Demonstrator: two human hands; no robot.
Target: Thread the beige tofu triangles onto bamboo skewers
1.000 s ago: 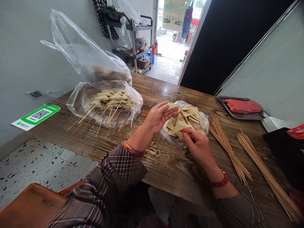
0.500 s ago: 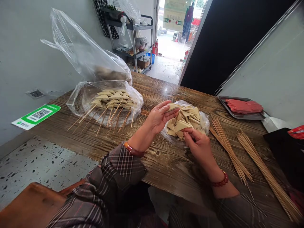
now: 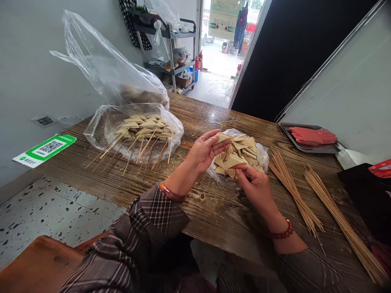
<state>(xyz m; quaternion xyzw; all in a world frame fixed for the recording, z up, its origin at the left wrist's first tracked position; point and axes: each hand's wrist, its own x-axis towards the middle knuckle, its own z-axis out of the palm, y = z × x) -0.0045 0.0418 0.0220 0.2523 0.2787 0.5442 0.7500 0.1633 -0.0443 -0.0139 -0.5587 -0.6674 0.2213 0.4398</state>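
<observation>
My left hand [image 3: 203, 151] holds a folded beige triangle [image 3: 222, 138], which looks like tofu skin, between thumb and fingers. A thin skewer [image 3: 225, 147] shows just below that piece. Close by, my right hand [image 3: 253, 183] is closed in a pinch on the skewer's lower part, right at the edge of another folded triangle [image 3: 234, 161]; its fingers partly hide the grip. Beneath and behind both hands, a heap of the same triangles [image 3: 249, 148] lies on a clear plastic bag [image 3: 264, 156].
On the left, skewered triangles [image 3: 148, 126] lie in an open plastic bag [image 3: 177, 130], in front of a taller bag [image 3: 100, 65]. Two bundles of bare skewers [image 3: 293, 191] lie right of my hands. A tray [image 3: 288, 142] holds pink packets [image 3: 313, 135]. A green-and-white code card [image 3: 69, 140] sits at the left edge.
Both hands keep the same pose and hold. The whole view has shifted very slightly; nothing else has visibly moved.
</observation>
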